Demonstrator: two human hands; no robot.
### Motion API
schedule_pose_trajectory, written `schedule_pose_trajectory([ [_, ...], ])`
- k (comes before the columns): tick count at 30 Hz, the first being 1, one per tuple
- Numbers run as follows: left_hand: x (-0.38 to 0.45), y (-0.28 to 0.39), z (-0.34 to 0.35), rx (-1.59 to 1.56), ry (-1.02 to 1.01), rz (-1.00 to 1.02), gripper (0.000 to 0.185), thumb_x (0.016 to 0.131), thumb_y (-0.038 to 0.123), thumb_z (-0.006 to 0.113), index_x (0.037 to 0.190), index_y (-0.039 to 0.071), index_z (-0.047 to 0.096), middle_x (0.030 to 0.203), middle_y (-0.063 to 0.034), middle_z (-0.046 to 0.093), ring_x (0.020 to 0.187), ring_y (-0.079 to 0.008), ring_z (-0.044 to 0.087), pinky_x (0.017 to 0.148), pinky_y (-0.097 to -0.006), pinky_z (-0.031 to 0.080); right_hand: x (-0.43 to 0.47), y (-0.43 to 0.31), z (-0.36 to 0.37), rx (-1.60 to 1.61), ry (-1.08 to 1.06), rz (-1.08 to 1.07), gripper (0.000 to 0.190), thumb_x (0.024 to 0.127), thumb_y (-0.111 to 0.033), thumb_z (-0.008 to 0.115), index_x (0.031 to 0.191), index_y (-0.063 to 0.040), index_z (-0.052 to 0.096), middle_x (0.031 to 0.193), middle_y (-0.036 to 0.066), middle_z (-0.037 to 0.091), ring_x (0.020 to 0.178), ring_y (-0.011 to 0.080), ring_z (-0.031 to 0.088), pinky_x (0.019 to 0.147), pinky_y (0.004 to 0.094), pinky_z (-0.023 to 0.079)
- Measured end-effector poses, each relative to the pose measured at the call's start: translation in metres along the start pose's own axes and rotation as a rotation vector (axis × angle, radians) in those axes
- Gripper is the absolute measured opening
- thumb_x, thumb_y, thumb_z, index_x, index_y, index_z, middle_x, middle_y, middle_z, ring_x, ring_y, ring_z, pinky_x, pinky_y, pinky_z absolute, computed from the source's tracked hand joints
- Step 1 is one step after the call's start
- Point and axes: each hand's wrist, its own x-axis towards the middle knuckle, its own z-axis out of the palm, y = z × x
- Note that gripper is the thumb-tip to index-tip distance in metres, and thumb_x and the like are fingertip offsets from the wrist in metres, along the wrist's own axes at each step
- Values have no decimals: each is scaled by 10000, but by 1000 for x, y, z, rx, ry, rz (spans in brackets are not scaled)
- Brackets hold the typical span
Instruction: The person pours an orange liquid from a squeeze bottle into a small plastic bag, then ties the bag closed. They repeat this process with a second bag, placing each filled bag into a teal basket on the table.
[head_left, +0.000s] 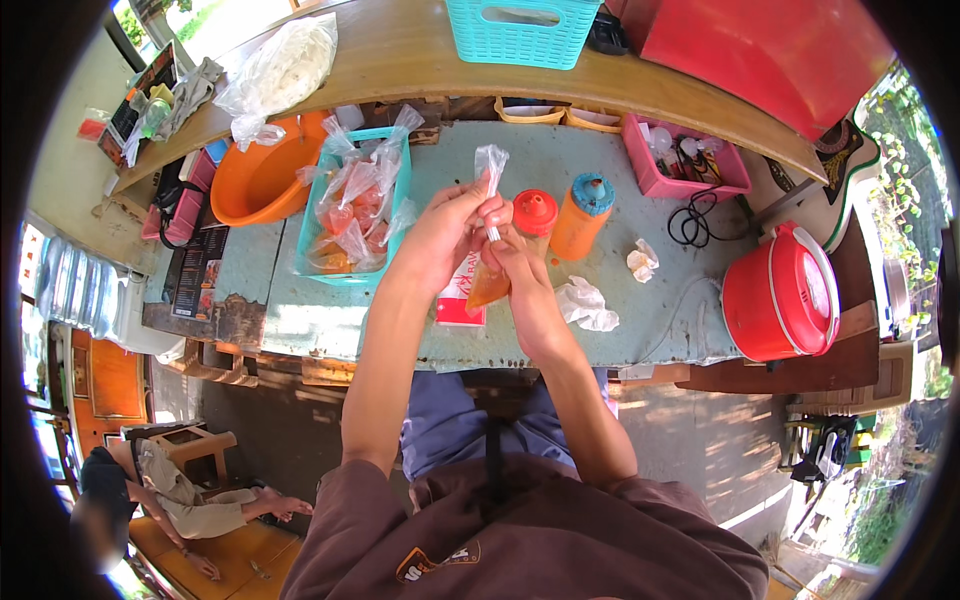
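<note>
Between my hands is a small clear plastic bag (489, 286) with orange-brown sauce in its lower end. My left hand (450, 232) grips the twisted neck of the bag, whose loose top (491, 161) sticks up past the fingers. My right hand (525, 277) pinches the bag just below, thumb and fingers closed on it. Under the bag a red and white printed packet (459, 311) lies on the table. A squeeze bottle with a red cap (535, 210) stands right behind my right hand, and an orange squeeze bottle with a blue cap (583, 217) is beside it.
A turquoise basket (301, 247) of filled sauce bags stands left, near an orange basin (259, 184). Crumpled papers (587, 304), a red rice cooker (776, 292) and a pink basket (690, 187) are right. A wooden shelf (390, 60) spans the back. Another person (180, 487) sits lower left.
</note>
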Motion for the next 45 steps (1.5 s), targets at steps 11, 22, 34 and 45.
schedule_pose_trajectory([
  [11,-34,-62,-13,981,517,909,494,905,133,673,1378,83,543,1396,-104,579,1264,-246,542,1033,-422,396,4,-23,-14,207,-4,-120,296,1098,-266,416,882,-90,514,1187,59,621,1134,136,504,1051,337,351],
  [22,-24,-123,-10,1384,657,1235,551,821,103,746,1338,101,558,1304,-109,651,1079,-312,617,927,-474,376,6,-9,-8,326,-1,-37,274,1095,-246,437,883,-108,541,1385,125,607,1281,172,493,1129,365,337],
  [34,-53,-136,13,-185,352,161,455,1084,389,441,1350,34,541,911,-47,599,836,-153,533,816,-302,428,-1,-2,-29,247,-55,91,206,991,-65,469,816,-148,536,1350,113,645,1299,181,508,1127,340,320],
  [45,-53,-131,16,781,668,567,369,991,248,632,1277,20,591,1038,-75,635,944,-197,552,795,-327,410,3,6,-28,244,-112,16,194,1011,-87,490,841,-135,571,1311,104,666,1309,189,524,1111,371,349],
])
